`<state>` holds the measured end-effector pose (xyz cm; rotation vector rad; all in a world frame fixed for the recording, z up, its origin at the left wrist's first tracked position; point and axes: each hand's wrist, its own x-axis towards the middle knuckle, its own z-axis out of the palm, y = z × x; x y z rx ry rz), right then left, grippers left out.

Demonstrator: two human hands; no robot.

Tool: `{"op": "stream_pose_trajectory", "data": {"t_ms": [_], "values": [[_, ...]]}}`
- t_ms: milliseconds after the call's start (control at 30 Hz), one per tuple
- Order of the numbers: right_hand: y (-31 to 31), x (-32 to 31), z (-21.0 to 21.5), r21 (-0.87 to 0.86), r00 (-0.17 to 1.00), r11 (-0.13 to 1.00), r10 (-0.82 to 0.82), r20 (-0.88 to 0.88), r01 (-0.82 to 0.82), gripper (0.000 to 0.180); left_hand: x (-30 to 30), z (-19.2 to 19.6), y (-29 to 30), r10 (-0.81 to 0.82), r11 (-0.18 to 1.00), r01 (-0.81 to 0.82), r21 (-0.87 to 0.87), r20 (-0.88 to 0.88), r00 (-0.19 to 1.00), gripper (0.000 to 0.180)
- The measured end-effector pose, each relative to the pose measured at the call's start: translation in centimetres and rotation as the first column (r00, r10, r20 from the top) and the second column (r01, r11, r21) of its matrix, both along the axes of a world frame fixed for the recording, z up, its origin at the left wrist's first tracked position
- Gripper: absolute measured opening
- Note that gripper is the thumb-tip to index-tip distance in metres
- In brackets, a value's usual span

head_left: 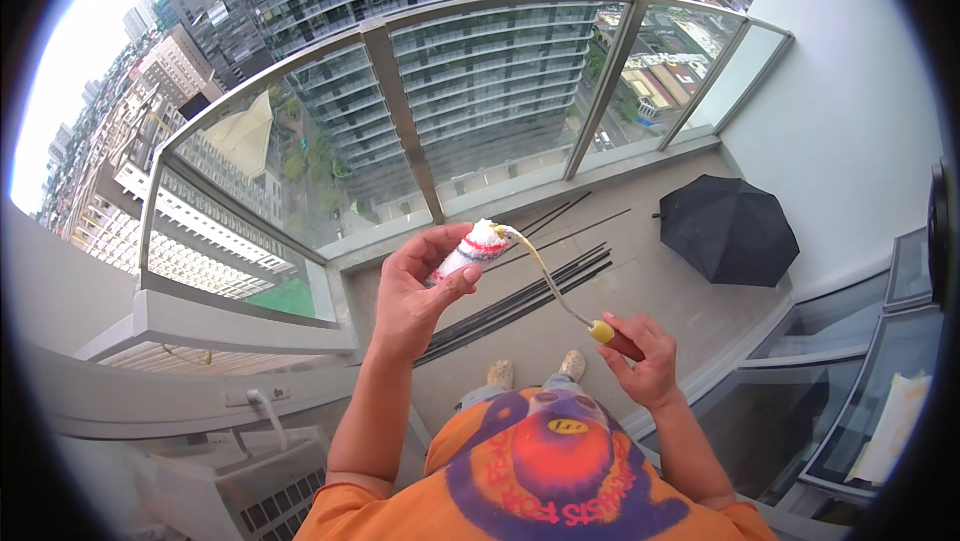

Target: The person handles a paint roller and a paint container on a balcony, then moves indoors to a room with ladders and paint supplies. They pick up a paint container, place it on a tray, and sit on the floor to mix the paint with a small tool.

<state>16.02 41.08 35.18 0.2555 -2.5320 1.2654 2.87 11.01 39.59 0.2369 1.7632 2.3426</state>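
Note:
I hold a small paint roller in both hands in front of my chest. My left hand (412, 293) is closed around its fluffy white roller cover (478, 245), which has red and grey bands. The bent wire frame (546, 277) runs from the cover's far end down to the right. There it enters a handle (624, 343) with a yellow collar and a reddish-brown grip. Around that grip the fingers of my right hand (652, 365) are wrapped; the grip's end is hidden in the palm.
Several dark strips (540, 291) lie on the balcony floor beyond my feet. An open black umbrella (728, 231) rests on the floor at right. A glass railing (480, 91) curves along the far side. Window panes (800, 401) stand at lower right, an air-conditioner unit (240, 491) at lower left.

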Motion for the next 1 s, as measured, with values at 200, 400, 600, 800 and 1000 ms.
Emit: {"op": "stream_pose_trajectory", "data": {"t_ms": [200,400,600,800,1000], "values": [[-0.3,-0.4,0.6,-0.142,0.991,0.99,0.02,0.129,-0.002,0.053,1.4,-0.2,1.2,-0.037,0.997,0.041,0.058,-0.059,0.998,0.039],[-2.1,-2.4,3.8,-0.131,0.981,0.978,0.177,0.085,-0.165,0.062,1.9,-0.5,1.4,-0.197,0.976,0.208,0.059,-0.156,0.968,0.027],[-5.6,-4.5,4.2,-0.296,0.929,0.89,0.37,0.026,-0.346,0.041,2.9,-0.9,1.2,-0.238,0.96,0.255,0.119,-0.142,0.961,0.026],[-5.7,-3.8,4.5,-0.492,0.904,0.826,0.395,0.162,-0.273,0.017,3.6,-1.5,0.1,-0.189,0.97,0.207,0.128,-0.138,0.972,0.026],[-5.6,-3.4,5.4,-0.342,0.92,0.882,0.378,0.105,-0.324,0.016,4.1,-0.1,0.1,-0.055,0.989,-0.017,-0.147,-0.468,0.882,0.031]]}}
